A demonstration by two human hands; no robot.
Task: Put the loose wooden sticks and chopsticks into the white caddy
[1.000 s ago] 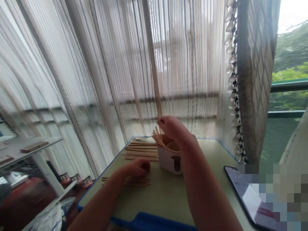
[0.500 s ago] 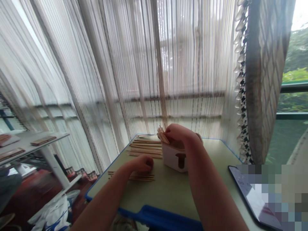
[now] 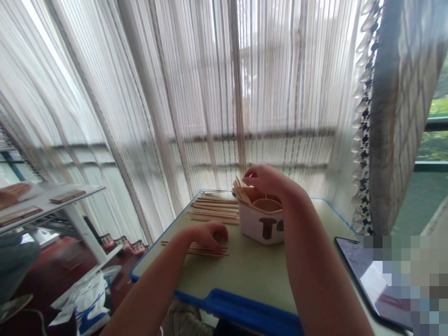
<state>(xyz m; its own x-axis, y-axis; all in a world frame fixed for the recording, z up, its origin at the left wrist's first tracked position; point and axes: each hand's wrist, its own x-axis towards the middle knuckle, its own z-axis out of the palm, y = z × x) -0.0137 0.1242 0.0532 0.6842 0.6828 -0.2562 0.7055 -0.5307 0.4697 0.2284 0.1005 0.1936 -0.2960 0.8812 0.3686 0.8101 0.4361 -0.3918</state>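
My right hand [image 3: 268, 179] is above the white box [image 3: 252, 226], its fingers bent and a little apart, with nothing visible in them. A bunch of thin wooden sticks [image 3: 241, 192] leans upright in the box's left corner, just below those fingertips. Inside the box there is also a round brown rim [image 3: 268, 204]. Low over the table, my left hand [image 3: 210, 235] has its thumb apart from its curved fingers. It lies over a small group of sticks [image 3: 206, 251] and partly covers them. Behind it, a larger row of wooden sticks [image 3: 215, 210] lies flat, left of the box.
The small table [image 3: 252, 275] has a blue edge and a blue tray-like ledge [image 3: 241, 308] at the front. A phone [image 3: 371, 280] lies at the right. A white table [image 3: 84, 191] stands to the left, with another person's hand [image 3: 14, 192] at it. Sheer curtains hang behind.
My right hand has lifted off the sticks in the box, and its fingers have loosened. My left hand's thumb and fingers have spread slightly over the small group. The view has shifted a little.
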